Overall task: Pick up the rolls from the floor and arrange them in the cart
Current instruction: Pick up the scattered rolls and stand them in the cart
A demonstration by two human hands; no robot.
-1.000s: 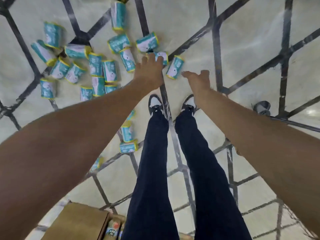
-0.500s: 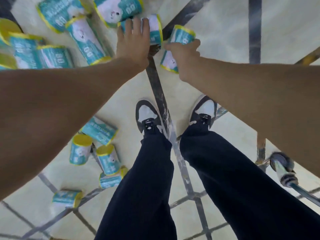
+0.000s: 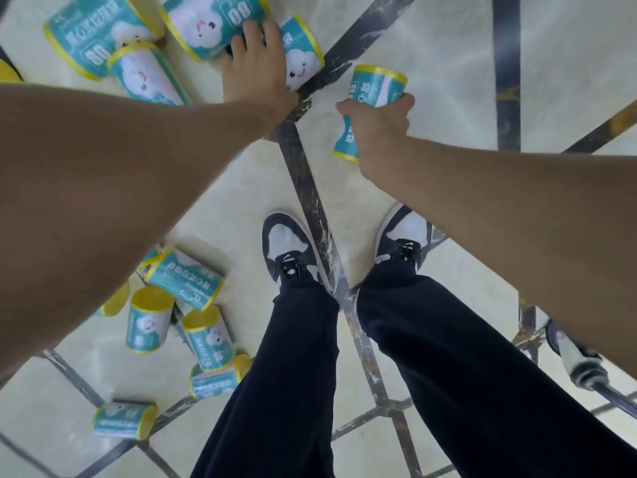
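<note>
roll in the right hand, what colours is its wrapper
Teal and white with yellow ends, on the roll gripped by the right hand; head view.
</note>
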